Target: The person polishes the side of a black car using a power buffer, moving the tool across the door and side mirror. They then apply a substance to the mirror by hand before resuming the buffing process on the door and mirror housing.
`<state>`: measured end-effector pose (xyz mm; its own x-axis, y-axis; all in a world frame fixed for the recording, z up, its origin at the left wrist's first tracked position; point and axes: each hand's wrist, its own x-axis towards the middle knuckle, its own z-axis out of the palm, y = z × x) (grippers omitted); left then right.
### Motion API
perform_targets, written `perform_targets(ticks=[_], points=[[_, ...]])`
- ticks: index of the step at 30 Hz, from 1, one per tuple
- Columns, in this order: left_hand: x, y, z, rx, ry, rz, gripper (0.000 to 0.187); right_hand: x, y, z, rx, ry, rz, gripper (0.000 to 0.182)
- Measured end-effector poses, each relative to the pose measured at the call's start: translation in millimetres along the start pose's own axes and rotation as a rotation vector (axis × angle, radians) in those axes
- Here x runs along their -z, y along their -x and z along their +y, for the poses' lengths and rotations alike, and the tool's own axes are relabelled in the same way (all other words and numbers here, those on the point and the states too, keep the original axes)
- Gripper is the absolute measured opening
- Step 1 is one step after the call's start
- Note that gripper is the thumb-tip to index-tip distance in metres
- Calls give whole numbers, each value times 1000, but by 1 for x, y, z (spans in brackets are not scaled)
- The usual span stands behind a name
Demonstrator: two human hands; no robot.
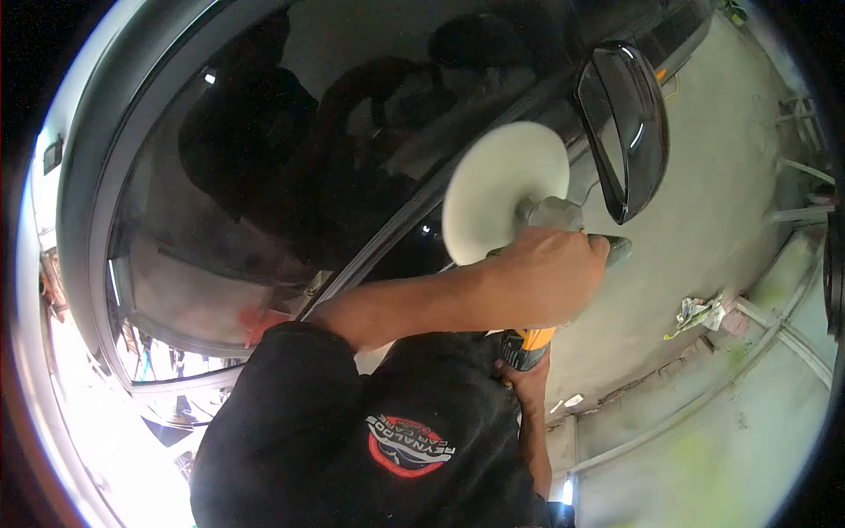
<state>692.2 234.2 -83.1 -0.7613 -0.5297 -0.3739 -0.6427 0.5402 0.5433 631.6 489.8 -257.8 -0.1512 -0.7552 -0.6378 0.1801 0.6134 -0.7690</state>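
Note:
A polisher (531, 343) with an orange and black body is held in front of my chest. Its round white pad (504, 189) stands against or very close to the black car door (414, 251); exact contact cannot be made out. My left hand (556, 268) is closed over the front of the polisher, just behind the pad, with a dark handle end (620, 252) sticking out past the fingers. Lower down, my right hand (528, 377) wraps around the rear of the body. My left forearm hides much of the tool's middle.
A black side mirror (629, 132) juts out to the right of the pad. The dark car window (290, 158) fills the upper left. Crumpled paper (701, 312) lies on the grey floor (704, 202), near a wall (704, 440) with pale framing.

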Motion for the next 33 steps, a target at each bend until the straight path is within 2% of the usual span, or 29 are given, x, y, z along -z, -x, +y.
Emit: perform_targets(ticks=[6,8,12,15,18,23,26,29,32,33], points=[[-16,5,-9,-39,42,345,34,3,1,9,53,-38,22,90],[-18,3,-10,-49,-19,374,35,1,5,4,53,-49,65,91],[-32,-3,-15,-112,-125,492,28,-2,3,12,50,-31,12,92],[-39,3,-10,-357,-451,421,18,-9,8,10,21,-52,33,92],[-38,4,-19,-447,-343,499,14,-16,9,2,57,-100,49,92],[-29,9,-9,-448,-507,395,11,-18,13,-15,14,-230,5,89],[-24,11,-6,-479,-507,421,10,-24,17,-22,97,-210,68,86],[-21,17,0,-497,-492,441,9,-22,24,-43,-164,-389,-51,85],[-23,15,3,-473,-510,451,10,-26,12,-16,86,-168,40,85],[-24,16,6,-462,-525,454,10,-28,10,-8,103,-196,42,85]])
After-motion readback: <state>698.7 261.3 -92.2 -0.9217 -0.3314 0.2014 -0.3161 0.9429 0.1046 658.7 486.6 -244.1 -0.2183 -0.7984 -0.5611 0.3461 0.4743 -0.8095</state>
